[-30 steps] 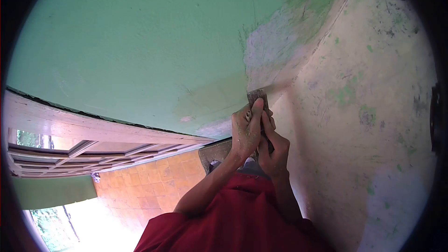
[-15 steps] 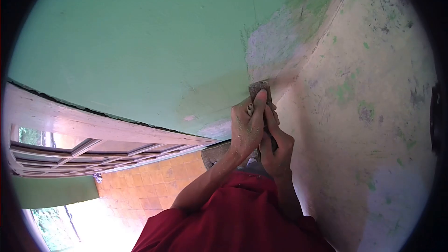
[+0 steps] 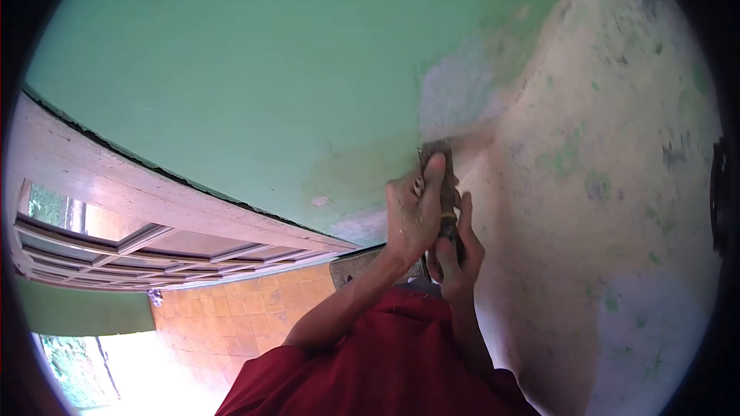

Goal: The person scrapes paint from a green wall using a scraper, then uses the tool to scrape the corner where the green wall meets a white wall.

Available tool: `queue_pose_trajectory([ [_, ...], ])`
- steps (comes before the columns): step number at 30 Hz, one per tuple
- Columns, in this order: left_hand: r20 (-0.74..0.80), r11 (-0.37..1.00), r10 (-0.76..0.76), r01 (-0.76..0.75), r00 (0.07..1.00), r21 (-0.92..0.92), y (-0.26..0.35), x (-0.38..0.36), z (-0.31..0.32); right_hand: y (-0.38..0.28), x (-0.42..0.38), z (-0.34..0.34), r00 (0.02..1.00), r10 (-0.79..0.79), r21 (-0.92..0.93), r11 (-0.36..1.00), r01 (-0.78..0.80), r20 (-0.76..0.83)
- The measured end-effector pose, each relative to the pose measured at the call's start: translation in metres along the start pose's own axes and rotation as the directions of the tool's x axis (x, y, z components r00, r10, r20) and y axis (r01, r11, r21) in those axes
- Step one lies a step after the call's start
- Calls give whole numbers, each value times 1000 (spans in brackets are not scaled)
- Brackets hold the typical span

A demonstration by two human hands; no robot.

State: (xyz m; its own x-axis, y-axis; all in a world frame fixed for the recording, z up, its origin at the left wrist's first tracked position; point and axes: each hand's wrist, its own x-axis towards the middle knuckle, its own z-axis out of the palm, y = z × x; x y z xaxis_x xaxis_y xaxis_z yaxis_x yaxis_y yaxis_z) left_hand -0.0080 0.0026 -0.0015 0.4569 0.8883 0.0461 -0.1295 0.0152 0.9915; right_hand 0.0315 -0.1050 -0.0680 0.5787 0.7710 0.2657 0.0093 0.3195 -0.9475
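Both of my hands are on a scraper [image 3: 448, 199], its flat, dusty blade pointing up at the green wall [image 3: 231, 69]. My left hand [image 3: 412, 212] is closed around it near the blade, thumb pressed along the flat and a ring on one finger. Lower down, my right hand [image 3: 460, 258] grips the dark handle, which has a yellowish band. Just above the blade, near the corner, lies a bare, pale patch [image 3: 456, 88] where the green paint is gone. Dust specks cling to my left hand and wrist.
A pale, stained wall [image 3: 570, 208] with green flecks meets the green one on the right. At left are a wooden frame with glass panes [image 3: 139, 239] and orange floor tiles [image 3: 239, 308]. A grey-brown board-like surface [image 3: 351, 268] lies below my left wrist.
The view has tilted slightly. My right hand's fingers have shifted on the handle, with one finger straighter, and more of the handle and its band shows. The blade stays near the corner.
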Motion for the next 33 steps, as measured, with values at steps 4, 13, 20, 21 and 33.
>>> queue_pose_trajectory([
  [4, 1, 994, 66, -66, 998, 83, 8, 4, 0, -18, 8, 3, 999, 40, 18, 999, -40, -1],
  [13, -16, 999, 52, -51, 999, 6, 23, 1, 2, -38, 12, 2, 997, 67, -64, 996, -65, 39],
  [20, -45, 996, 68, -64, 997, 69, -3, -2, 3, -24, 7, 1, 1000, 20, -141, 990, -23, -24],
  [21, -43, 996, 52, -48, 998, 79, -9, -2, 0, -26, 9, 5, 999, -16, -133, 991, 10, -44],
  [33, -80, 995, 76, -71, 994, 64, -7, 3, 3, -14, 0, 0, 998, 52, -183, 982, -55, -21],
])
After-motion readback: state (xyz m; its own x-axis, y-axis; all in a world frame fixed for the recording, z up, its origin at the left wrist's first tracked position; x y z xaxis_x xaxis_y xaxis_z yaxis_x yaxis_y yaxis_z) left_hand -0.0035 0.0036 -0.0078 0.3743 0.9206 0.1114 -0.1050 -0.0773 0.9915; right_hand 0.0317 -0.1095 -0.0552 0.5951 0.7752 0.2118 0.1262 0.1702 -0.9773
